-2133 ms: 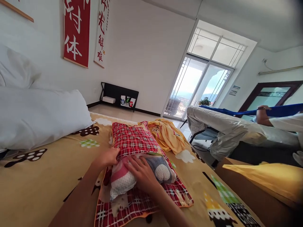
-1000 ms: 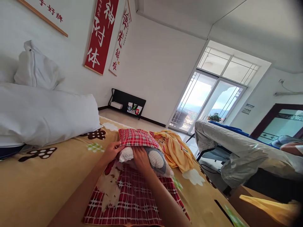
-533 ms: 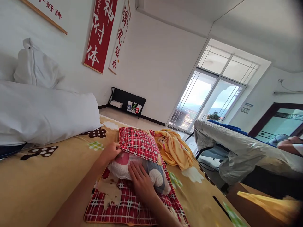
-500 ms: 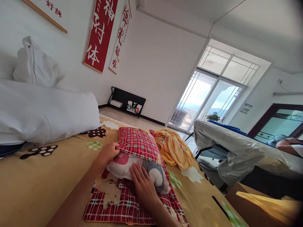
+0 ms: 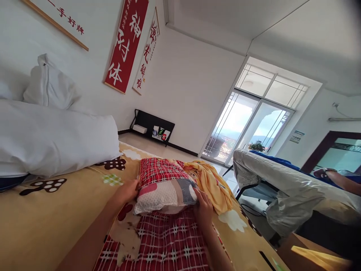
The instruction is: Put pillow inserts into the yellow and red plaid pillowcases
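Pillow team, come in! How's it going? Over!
Left hand at left edge of red cover; right hand on right end of pillow. Pillow partly inside, near side sticking out. Yellow cloth beside cover, not over opening.

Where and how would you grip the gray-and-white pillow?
Probably at the middle of its near edge, coming from the wearer's side. The pillow's near end protrudes from the red plaid cover, while the rest is covered. It looks soft and plump, so a broad hold seems safer than a pinch.
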{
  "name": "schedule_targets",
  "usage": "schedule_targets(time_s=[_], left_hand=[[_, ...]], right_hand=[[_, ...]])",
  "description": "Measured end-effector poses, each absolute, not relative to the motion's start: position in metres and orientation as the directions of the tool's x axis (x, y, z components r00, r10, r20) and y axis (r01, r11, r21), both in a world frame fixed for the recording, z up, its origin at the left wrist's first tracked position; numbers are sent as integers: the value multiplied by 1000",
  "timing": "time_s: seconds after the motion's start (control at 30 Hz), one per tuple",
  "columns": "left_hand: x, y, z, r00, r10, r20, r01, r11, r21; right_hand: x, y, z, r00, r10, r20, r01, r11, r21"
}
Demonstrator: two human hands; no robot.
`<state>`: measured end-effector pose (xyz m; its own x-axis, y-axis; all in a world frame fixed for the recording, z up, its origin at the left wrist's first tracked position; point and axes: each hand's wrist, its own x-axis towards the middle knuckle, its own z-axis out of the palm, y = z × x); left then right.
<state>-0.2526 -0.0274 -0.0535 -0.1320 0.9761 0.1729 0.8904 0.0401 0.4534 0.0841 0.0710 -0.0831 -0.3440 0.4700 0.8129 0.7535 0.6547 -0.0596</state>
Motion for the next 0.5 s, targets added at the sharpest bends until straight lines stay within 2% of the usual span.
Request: schedule_targets(time_s=[0.07, 0.17, 0.27, 0.37, 0.43, 0.5], left_hand=[[-249, -40, -39, -67, 991, 119, 924, 17, 382], [-230, -68, -13, 76, 995, 68, 935, -95, 343], [-206, -87, 3, 80, 994, 76, 944, -100, 314], [-196, -83, -3, -35, 999, -26, 971, 40, 235], [-197, -72, -16, -63, 994, -91, 967, 83, 241], [-199, -59, -29, -7, 995, -95, 957, 34, 288]], right_hand=[[81, 69, -96, -466, 636, 615, 651, 718, -248], [86, 60, -114, -544, 733, 410, 589, 681, -435], [98, 52, -113, -408, 807, 427, 713, 574, -402], [106, 47, -96, -236, 853, 466, 876, 394, -278], [107, 44, -85, -174, 892, 417, 926, 293, -240], [105, 41, -76, -123, 936, 331, 948, 209, -240]])
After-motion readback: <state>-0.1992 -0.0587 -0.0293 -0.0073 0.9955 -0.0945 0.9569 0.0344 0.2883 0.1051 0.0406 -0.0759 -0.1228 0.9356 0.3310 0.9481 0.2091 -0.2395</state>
